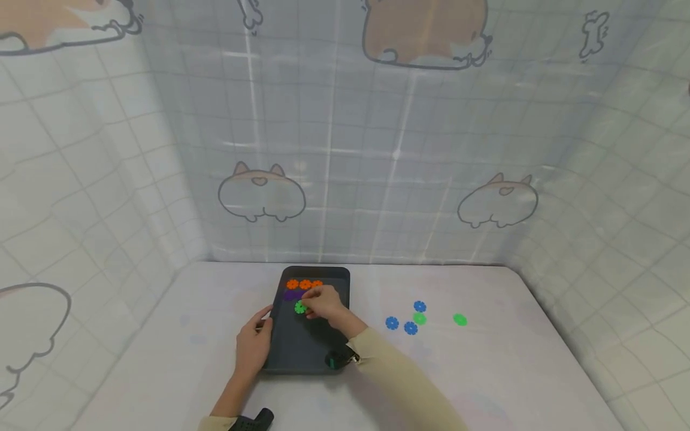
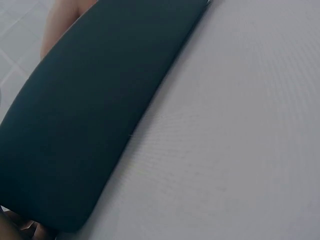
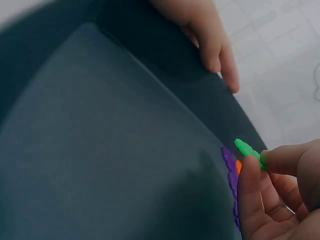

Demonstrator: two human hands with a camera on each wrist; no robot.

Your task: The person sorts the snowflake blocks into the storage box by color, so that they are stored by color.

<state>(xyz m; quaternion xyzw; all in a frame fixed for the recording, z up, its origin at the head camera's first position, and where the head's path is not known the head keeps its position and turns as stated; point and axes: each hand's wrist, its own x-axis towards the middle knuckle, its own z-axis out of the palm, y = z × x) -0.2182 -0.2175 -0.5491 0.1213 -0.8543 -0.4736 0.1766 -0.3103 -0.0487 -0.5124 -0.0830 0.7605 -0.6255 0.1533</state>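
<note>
A dark rectangular tray (image 1: 293, 350) lies on the table. My left hand (image 1: 253, 344) grips its left rim; in the right wrist view that hand's fingers (image 3: 215, 47) hang over the edge. Above the tray, my right hand (image 1: 325, 303) pinches a green snowflake-shaped disc (image 3: 248, 151) between thumb and forefinger. Orange discs (image 1: 293, 284) form a row at the tray's far end, and purple discs (image 3: 230, 172) lie just nearer, partly hidden by the right hand. The left wrist view is mostly filled by the tray's dark outer surface (image 2: 95, 110).
Right of the tray, several blue discs (image 1: 411, 328) and a green disc (image 1: 419, 318) sit close together on the white table (image 1: 501, 371). Another green disc (image 1: 460, 319) lies farther right. A curtain with cartoon drawings (image 1: 356, 179) hangs behind the table.
</note>
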